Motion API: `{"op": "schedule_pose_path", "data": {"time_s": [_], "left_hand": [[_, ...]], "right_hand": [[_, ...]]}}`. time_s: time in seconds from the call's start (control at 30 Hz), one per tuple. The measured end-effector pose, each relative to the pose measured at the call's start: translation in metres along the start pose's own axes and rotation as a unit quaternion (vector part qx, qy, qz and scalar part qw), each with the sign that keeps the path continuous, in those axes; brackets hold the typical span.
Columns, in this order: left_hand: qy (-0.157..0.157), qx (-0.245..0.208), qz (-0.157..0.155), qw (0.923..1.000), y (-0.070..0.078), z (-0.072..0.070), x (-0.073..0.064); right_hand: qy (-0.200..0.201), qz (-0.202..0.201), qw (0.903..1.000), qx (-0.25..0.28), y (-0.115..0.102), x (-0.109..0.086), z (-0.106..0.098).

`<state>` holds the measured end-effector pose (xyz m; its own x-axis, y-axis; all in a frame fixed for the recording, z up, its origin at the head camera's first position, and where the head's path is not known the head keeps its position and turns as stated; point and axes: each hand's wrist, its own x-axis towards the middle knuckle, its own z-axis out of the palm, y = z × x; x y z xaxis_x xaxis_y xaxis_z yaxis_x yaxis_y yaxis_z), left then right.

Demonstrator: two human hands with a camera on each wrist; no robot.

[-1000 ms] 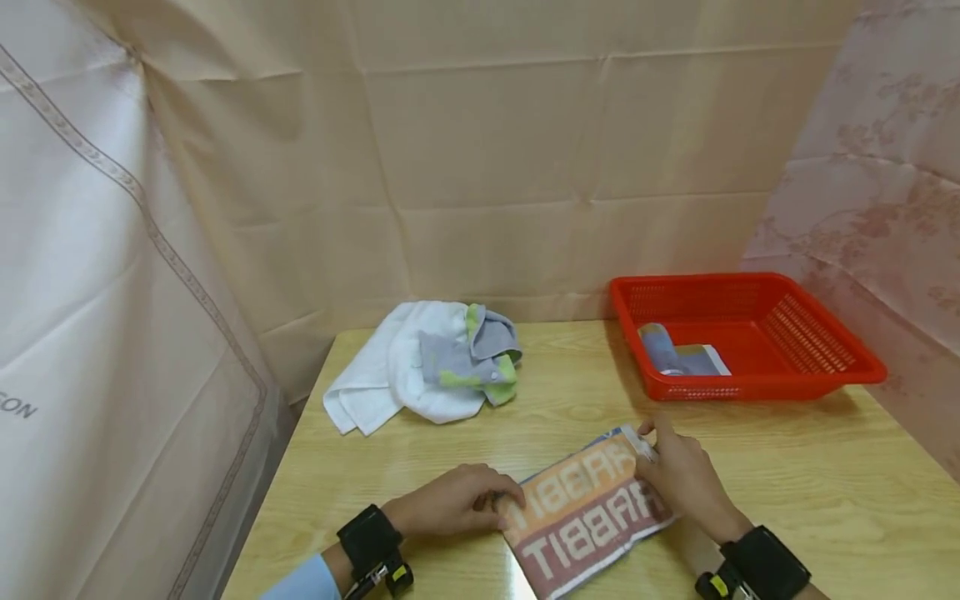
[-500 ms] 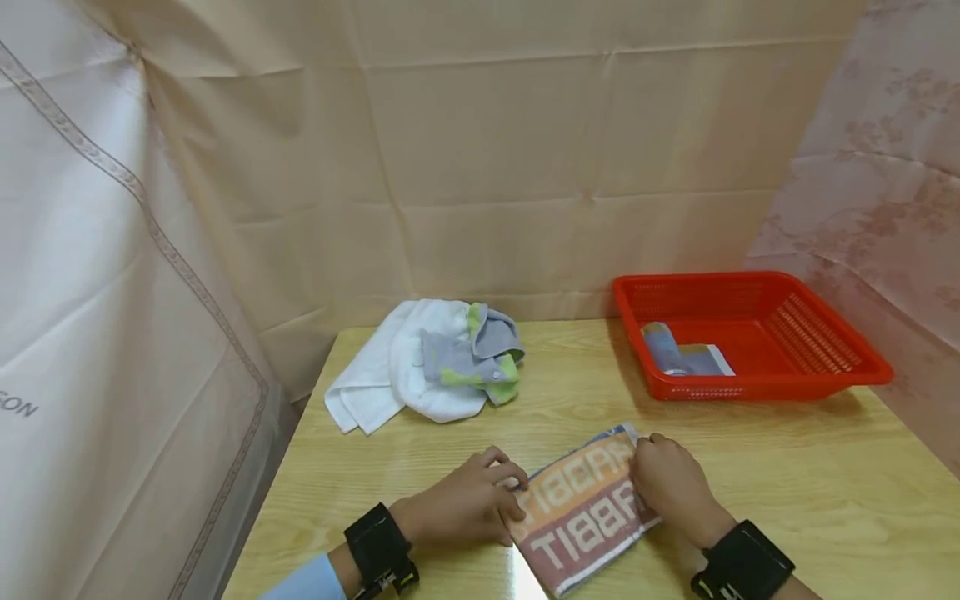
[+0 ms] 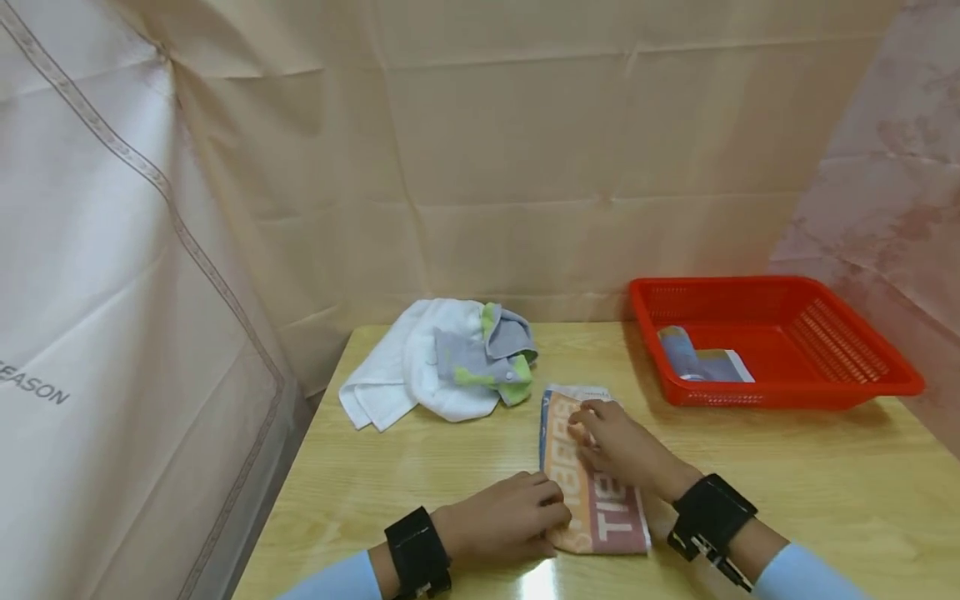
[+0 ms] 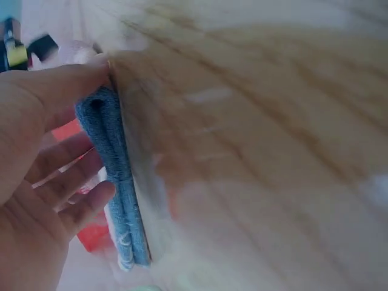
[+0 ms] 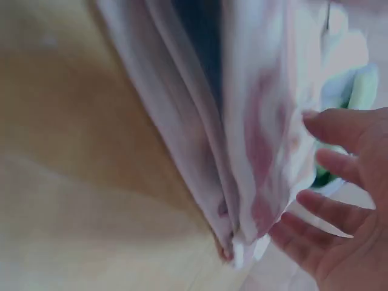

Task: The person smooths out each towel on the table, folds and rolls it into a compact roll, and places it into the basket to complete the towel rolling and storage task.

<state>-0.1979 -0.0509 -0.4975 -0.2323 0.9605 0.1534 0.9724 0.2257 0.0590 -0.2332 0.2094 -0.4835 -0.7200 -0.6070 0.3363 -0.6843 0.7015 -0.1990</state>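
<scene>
A folded towel (image 3: 611, 521) with orange and maroon bands and pale letters lies lengthwise on the table in the head view. My left hand (image 3: 510, 517) grips its near left corner, fingers curled over the edge. In the left wrist view, the thumb and fingers sit around the blue folded edge (image 4: 115, 163). My right hand (image 3: 630, 450) lies over the upper part, fingertips touching the top face. Its fingers (image 5: 330, 209) look spread and loosely bent beside the layered towel edge (image 5: 212, 182) in the right wrist view, which is blurred.
A heap of cloth, a white towel (image 3: 420, 367) with a grey and green cloth (image 3: 480, 358) on it, lies at the back left. The red plastic basket (image 3: 825, 392) at the back right holds a folded blue-grey cloth (image 3: 712, 367). Fabric sheets hang behind the wooden table (image 3: 375, 483).
The towel has turned from slanting to pointing away from me. My right hand has moved left from its right end onto its top; my left hand has shifted slightly right and nearer.
</scene>
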Motion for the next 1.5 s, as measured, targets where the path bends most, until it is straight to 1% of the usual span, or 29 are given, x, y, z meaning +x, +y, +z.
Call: {"op": "schedule_pose_path", "data": {"time_s": [0.07, 0.1, 0.13, 0.2, 0.27, 0.3, 0.37, 0.4, 0.47, 0.53, 0.6, 0.63, 0.7, 0.77, 0.8, 0.9, 0.93, 1.0, 1.07, 1.13, 1.17, 1.23, 1.3, 1.37, 1.4, 1.47, 1.5], "left_hand": [[0.005, 0.012, -0.005, 0.9999, 0.001, 0.003, -0.001], [0.008, 0.019, -0.009, 0.9997, 0.001, 0.004, -0.002], [0.011, 0.024, -0.01, 0.9996, 0.001, 0.005, -0.003], [0.017, 0.035, -0.011, 0.9992, 0.0, 0.006, -0.004], [0.02, 0.03, -0.009, 0.9993, 0.0, 0.005, -0.004], [0.021, 0.024, -0.009, 0.9994, 0.0, 0.004, -0.004], [0.025, 0.005, -0.01, 0.9996, 0.0, 0.003, -0.005], [0.029, -0.007, -0.011, 0.9995, 0.001, 0.003, -0.005], [0.035, -0.025, -0.014, 0.999, 0.003, 0.005, -0.007], [0.041, -0.034, -0.017, 0.9984, 0.006, 0.007, -0.008], [0.045, -0.042, -0.022, 0.9979, 0.008, 0.009, -0.009], [0.049, -0.043, -0.025, 0.9976, 0.009, 0.01, -0.009], [0.054, -0.057, -0.038, 0.9962, 0.009, 0.012, -0.008], [0.058, -0.096, -0.06, 0.9919, 0.008, 0.013, -0.006], [0.061, -0.119, -0.072, 0.9884, 0.007, 0.013, -0.004], [0.074, -0.184, -0.107, 0.9743, -0.001, 0.013, 0.001], [0.081, -0.199, -0.113, 0.9701, -0.004, 0.013, 0.002], [0.097, -0.214, -0.118, 0.9649, -0.01, 0.012, 0.006], [0.103, -0.221, -0.116, 0.9628, -0.015, 0.012, 0.009], [0.099, -0.224, -0.115, 0.9628, -0.017, 0.011, 0.01], [0.095, -0.22, -0.112, 0.9642, -0.017, 0.011, 0.01], [0.087, -0.198, -0.106, 0.9705, -0.016, 0.011, 0.009], [0.084, -0.152, -0.097, 0.98, -0.013, 0.011, 0.008], [0.082, -0.105, -0.086, 0.9873, -0.01, 0.01, 0.008], [0.081, -0.083, -0.08, 0.99, -0.009, 0.01, 0.008], [0.078, -0.047, -0.066, 0.9937, -0.007, 0.01, 0.01], [0.074, -0.039, -0.06, 0.9947, -0.006, 0.009, 0.01]], "right_hand": [[-0.009, -0.006, 0.9998, 0.015, -0.016, -0.016, -0.007], [-0.028, -0.003, 0.9992, 0.028, -0.023, -0.025, -0.011], [-0.041, -0.012, 0.9983, 0.039, -0.03, -0.035, -0.014], [-0.083, -0.012, 0.9946, 0.062, -0.04, -0.055, -0.02], [-0.12, 0.002, 0.9899, 0.076, -0.046, -0.073, -0.024], [-0.129, 0.006, 0.9887, 0.076, -0.047, -0.08, -0.026], [-0.134, 0.012, 0.9888, 0.065, -0.048, -0.091, -0.026], [-0.13, 0.011, 0.9899, 0.056, -0.048, -0.094, -0.025], [-0.127, 0.009, 0.9906, 0.048, -0.047, -0.098, -0.023], [-0.136, 0.02, 0.9886, 0.062, -0.045, -0.098, -0.022], [-0.145, 0.052, 0.9825, 0.105, -0.042, -0.095, -0.021], [-0.143, 0.067, 0.9788, 0.13, -0.04, -0.093, -0.02], [-0.125, 0.088, 0.972, 0.179, -0.035, -0.09, -0.019], [-0.102, 0.1, 0.964, 0.225, -0.029, -0.088, -0.017], [-0.091, 0.101, 0.961, 0.241, -0.027, -0.087, -0.017], [-0.073, 0.128, 0.9517, 0.269, -0.022, -0.087, -0.017], [-0.068, 0.138, 0.951, 0.268, -0.021, -0.086, -0.017], [-0.053, 0.149, 0.9558, 0.248, -0.021, -0.085, -0.015], [-0.03, 0.139, 0.9679, 0.208, -0.022, -0.085, -0.013], [-0.01, 0.118, 0.9788, 0.167, -0.024, -0.086, -0.01], [-0.004, 0.109, 0.9828, 0.149, -0.025, -0.087, -0.01], [0.003, 0.085, 0.9909, 0.104, -0.028, -0.088, -0.009], [-0.008, 0.075, 0.9951, 0.065, -0.032, -0.088, -0.01], [-0.026, 0.065, 0.9973, 0.023, -0.035, -0.087, -0.013], [-0.03, 0.051, 0.9982, 0.004, -0.036, -0.086, -0.013], [-0.042, 0.035, 0.9983, -0.017, -0.038, -0.085, -0.014], [-0.042, 0.025, 0.9984, -0.026, -0.038, -0.085, -0.014]]}}
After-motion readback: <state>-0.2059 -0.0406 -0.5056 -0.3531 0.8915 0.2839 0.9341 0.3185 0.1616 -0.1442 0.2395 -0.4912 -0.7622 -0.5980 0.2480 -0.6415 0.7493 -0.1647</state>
